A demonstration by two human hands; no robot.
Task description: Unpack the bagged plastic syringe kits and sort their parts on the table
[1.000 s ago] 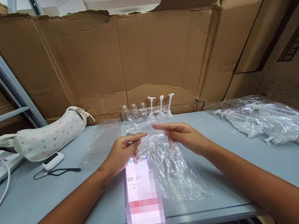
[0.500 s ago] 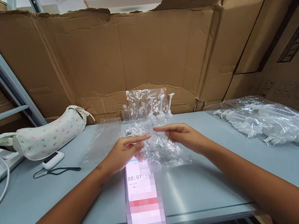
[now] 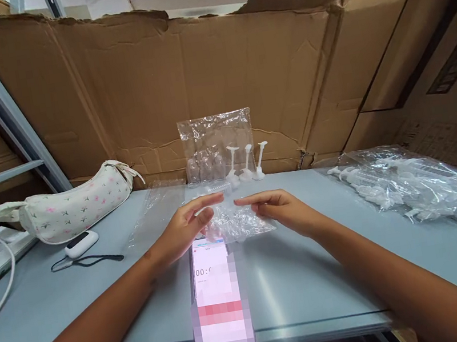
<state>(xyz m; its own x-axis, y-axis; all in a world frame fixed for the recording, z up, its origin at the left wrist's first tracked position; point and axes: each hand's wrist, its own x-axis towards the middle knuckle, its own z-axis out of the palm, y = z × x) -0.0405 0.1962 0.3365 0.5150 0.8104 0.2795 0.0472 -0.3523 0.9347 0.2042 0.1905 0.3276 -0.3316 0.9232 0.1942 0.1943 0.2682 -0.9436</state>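
Head view: left hand (image 3: pixel 187 226) and right hand (image 3: pixel 282 209) are flanking one clear bag (image 3: pixel 242 215), fingers extending, any grip unclear.
Its raised film is covering three bottles (image 3: pixel 206 168); three white pumps (image 3: pixel 247 162) are standing beside them, one phone (image 3: pixel 215 289) lying nearer, one filled bag (image 3: pixel 413 188) rightward.

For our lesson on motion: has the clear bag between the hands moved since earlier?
Yes, the clear bag moved up and away: its far edge now shows higher against the cardboard.

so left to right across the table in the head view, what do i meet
White star-patterned fabric pouch, three small clear bottles, three white plastic pump tops, large clear plastic bag of white parts
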